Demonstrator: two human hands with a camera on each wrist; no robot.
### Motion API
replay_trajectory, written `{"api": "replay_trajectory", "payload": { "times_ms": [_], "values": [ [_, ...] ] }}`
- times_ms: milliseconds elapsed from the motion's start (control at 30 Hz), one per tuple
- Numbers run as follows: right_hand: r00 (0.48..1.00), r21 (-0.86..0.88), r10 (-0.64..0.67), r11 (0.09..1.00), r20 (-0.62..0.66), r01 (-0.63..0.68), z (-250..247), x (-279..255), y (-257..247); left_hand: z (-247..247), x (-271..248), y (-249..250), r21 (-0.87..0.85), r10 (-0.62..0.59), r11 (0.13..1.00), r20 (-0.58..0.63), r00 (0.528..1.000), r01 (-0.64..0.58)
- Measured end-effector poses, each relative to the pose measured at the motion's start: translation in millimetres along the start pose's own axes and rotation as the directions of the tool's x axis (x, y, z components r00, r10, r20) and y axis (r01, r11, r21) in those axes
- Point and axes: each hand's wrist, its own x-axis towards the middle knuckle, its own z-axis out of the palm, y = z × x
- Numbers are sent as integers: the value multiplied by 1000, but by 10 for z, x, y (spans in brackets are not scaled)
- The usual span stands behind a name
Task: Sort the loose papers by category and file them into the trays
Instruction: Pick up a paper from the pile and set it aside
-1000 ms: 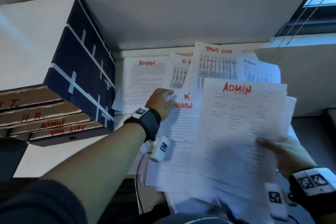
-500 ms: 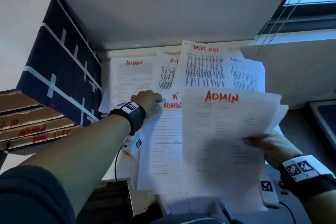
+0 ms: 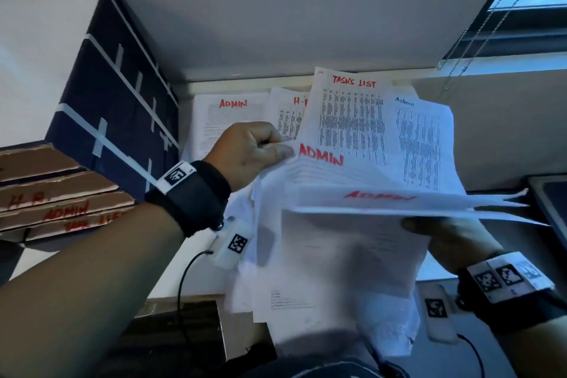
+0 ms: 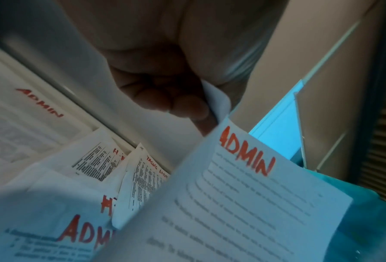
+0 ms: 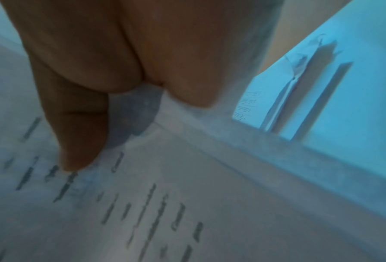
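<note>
Up near the back of the desk, the person's left hand [image 3: 251, 153] pinches the top corner of a sheet headed "ADMIN" [image 4: 243, 195], thumb and curled fingers [image 4: 183, 106] closed on the paper's edge and lifting it off the spread. The right hand [image 3: 454, 242] grasps a sheaf of papers [image 3: 352, 270] from its right edge, thumb on top and the other fingers hidden beneath; the sheaf's top sheet, also marked ADMIN, bends nearly flat toward the camera. Behind them lie loose papers on the desk surface: an ADMIN page [image 3: 227, 123] at the left, an H.R. sheet [image 3: 288, 113] partly covered, a "TASKS LIST" sheet [image 3: 352, 120] and a page with "Admin" in blue [image 3: 420, 138]. At the far left stand stacked cardboard trays [image 3: 61, 193] labelled H.R., ADMIN and TASK LIST, beside a dark blue box [image 3: 122, 107] crossed with white tape.
</note>
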Motion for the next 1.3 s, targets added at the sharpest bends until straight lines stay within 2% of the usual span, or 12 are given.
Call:
{"api": "replay_trajectory", "payload": {
  "times_ms": [167, 300, 400, 600, 667, 733, 800, 867, 933, 1033, 1133, 1300],
  "values": [
    [963, 119, -31, 993, 269, -1, -261, 101, 153, 135, 123, 11, -7, -94, 996, -29, 995, 94],
    [992, -240, 127, 964, 23, -118, -282, 229, 327, 211, 224, 96, -7, -128, 992, -13, 992, 128],
    [935, -309, 316, 884, -160, -351, -340, 274, 455, 204, 308, 96, -1, -201, 980, 18, 979, 201],
    [944, -106, 117, 982, -310, -156, -574, 200, 342, 155, 366, 81, -311, -297, 890, 155, 942, 332],
    [905, 95, 281, 960, -321, -264, -749, 163, 388, 145, 381, -97, -150, -330, 930, 61, 942, 335],
    [827, -23, 379, 905, -416, -426, -921, 148, 439, 180, 359, -332, 312, -314, 909, 74, 946, 277],
    [764, -323, 327, 762, -556, -561, -1017, 155, 450, 270, 326, -496, 601, -355, 781, 199, 913, 172],
    [770, -560, 221, 572, -599, -600, -1014, 192, 454, 376, 339, -598, 699, -345, 714, 294, 891, 46],
    [776, -637, 129, 496, -618, -590, -955, 211, 423, 469, 376, -588, 769, -336, 639, 317, 887, -32],
    [747, -446, 167, 712, -643, -543, -941, 186, 403, 531, 434, -567, 840, -387, 543, 263, 884, -12],
    [785, -160, 221, 913, -578, -375, -917, 77, 337, 517, 482, -643, 804, -416, 593, 273, 867, 32],
    [891, 83, 212, 977, -402, -195, -801, -45, 283, 393, 484, -798, 719, -382, 693, 304, 872, 53]
  ]
}}
